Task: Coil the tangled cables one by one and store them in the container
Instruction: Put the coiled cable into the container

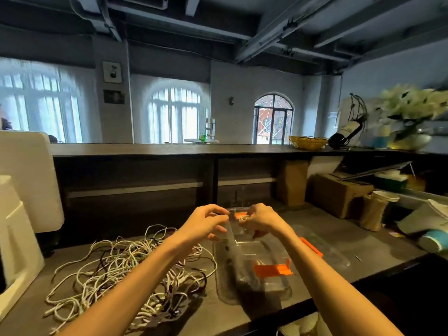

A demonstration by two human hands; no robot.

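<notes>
Both hands, left (206, 223) and right (260, 220), pinch a small cable coil (243, 218) over my container (252, 267); loose grip could unwind it back into the tangle (126, 270).

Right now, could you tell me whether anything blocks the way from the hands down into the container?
Nothing visible does: the right hand and left hand hold a small coil above the open container.

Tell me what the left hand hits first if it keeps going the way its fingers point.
The left hand points right, toward the right hand and the small coiled cable it holds. It would probably meet that cable first; depth is unclear.
</notes>
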